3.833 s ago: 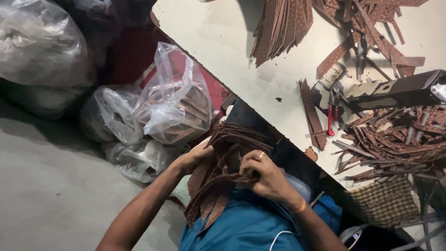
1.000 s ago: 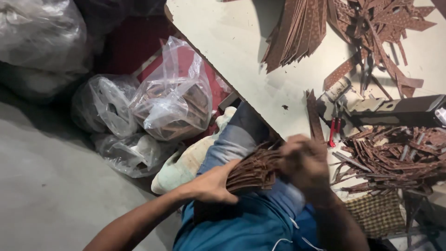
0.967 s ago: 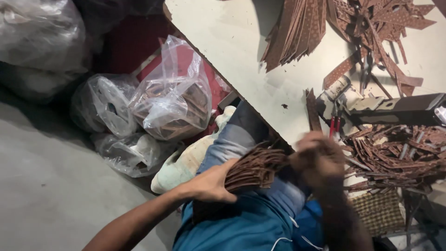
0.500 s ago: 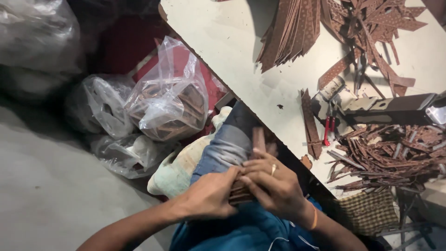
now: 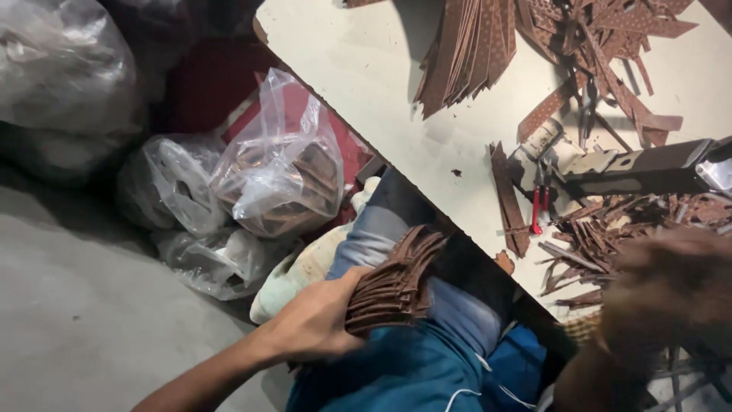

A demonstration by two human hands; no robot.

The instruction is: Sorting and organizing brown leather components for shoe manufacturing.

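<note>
On the lap, low in the head view: left hand (image 5: pixel 316 324), fingers closed around one end of a bundle of brown strips (image 5: pixel 393 282), the strips fanned and curving upward over the blue-clad leg toward the edge of the worktop (image 5: pixel 366 91). Right hand (image 5: pixel 671 294): raised at the right edge of view above the worktop, heavily blurred; whether it is open, closed or holding anything cannot be told. Beneath and beside the right hand: a loose heap of brown offcuts (image 5: pixel 610 229), thin and tangled, lying on the worktop near its front edge. Just left of the heap: a single long brown strip (image 5: pixel 509 200), lying flat, and a small tool with red handles (image 5: pixel 538 207) beside it. Behind these: a dark metal machine part (image 5: pixel 648 164) lying across the right of the worktop. Far side of the worktop: a neat fanned stack of long brown strips (image 5: pixel 465 49), with more scattered patterned pieces (image 5: pixel 610 38) to its right. On the floor, left of the leg: a clear plastic bag (image 5: pixel 282 168) holding brown pieces, set against a red surface, with further crumpled plastic bags (image 5: pixel 175 187) beside it and a large grey one (image 5: pixel 61 72) well beyond.
</note>
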